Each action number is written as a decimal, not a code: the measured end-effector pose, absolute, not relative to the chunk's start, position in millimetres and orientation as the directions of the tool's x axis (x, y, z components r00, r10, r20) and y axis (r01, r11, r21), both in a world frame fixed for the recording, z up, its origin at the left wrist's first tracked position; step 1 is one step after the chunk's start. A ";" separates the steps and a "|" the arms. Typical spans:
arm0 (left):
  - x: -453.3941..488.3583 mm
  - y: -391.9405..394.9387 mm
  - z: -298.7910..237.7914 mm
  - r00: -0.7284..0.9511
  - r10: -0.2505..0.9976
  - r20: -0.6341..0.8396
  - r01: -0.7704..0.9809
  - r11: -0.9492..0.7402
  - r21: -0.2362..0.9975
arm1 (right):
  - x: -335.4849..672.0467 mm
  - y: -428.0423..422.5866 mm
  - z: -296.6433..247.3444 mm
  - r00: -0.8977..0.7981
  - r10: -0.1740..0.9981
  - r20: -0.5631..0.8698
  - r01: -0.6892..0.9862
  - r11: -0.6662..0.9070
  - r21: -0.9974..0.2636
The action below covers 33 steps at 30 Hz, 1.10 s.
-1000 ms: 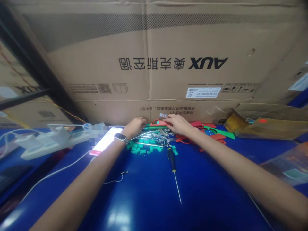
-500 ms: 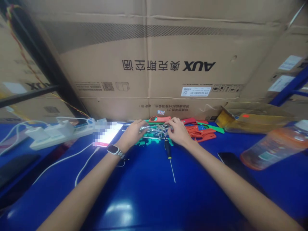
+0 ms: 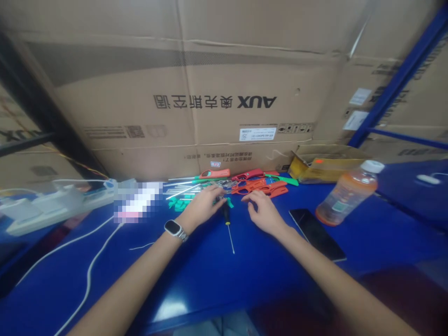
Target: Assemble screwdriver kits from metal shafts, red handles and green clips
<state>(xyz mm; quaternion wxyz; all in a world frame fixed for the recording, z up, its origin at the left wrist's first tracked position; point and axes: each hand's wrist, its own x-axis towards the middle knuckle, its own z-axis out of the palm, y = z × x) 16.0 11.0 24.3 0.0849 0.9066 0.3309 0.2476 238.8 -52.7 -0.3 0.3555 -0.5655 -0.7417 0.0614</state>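
My left hand [image 3: 203, 207], with a watch [image 3: 173, 228] on the wrist, rests on the blue table [image 3: 217, 284]. Its fingers are curled over small metal pieces at the near edge of a pile; what they hold is hidden. My right hand [image 3: 263, 213] lies flat with fingers apart, holding nothing, just right of a black-handled screwdriver [image 3: 227, 218]. Behind both hands lie red and green plastic pieces [image 3: 261, 183], metal rods [image 3: 182, 187] and small green bits [image 3: 179, 203].
A large AUX cardboard box [image 3: 210, 102] walls the back. A lit phone [image 3: 136, 201] and a power strip [image 3: 45, 207] with a white cable [image 3: 87, 275] lie left. A black phone [image 3: 317, 228], an orange bottle [image 3: 346, 191] and a small open carton [image 3: 325, 163] sit right.
Both hands have drawn back from the far pile towards me, and the right hand has let go of the red piece. The view swung right, bringing in the bottle and black phone.
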 end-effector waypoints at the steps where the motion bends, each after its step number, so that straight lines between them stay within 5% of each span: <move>1: 26.5 13.9 25.3 0.658 0.642 0.394 0.562 -0.766 0.312 | 245.6 -54.0 -0.3 -0.087 0.889 0.450 0.811 0.325 -0.486; 7: 82.4 39.4 25.2 0.661 0.697 0.277 0.693 -0.709 0.129 | 270.4 -47.5 -0.3 0.015 0.918 0.397 0.868 0.186 -0.461; 16: 103.1 65.5 27.7 0.751 0.624 0.216 0.638 -0.770 0.003 | 273.0 -34.4 -12.5 0.052 0.901 0.432 0.809 0.215 -0.547; 22: 88.9 60.1 40.3 0.745 0.633 0.211 0.647 -0.762 0.001 | 274.5 -31.7 -14.4 0.054 0.901 0.431 0.773 0.235 -0.589; 27: 49.0 40.9 32.9 0.702 0.582 0.411 0.608 -0.790 0.081 | 265.8 -33.7 -2.3 0.089 0.825 0.558 0.784 0.288 -0.549; 33: -16.9 9.5 22.5 0.656 0.553 0.514 0.530 -0.822 0.209 | 230.9 -35.2 19.8 -0.273 0.885 0.377 0.681 0.455 -0.574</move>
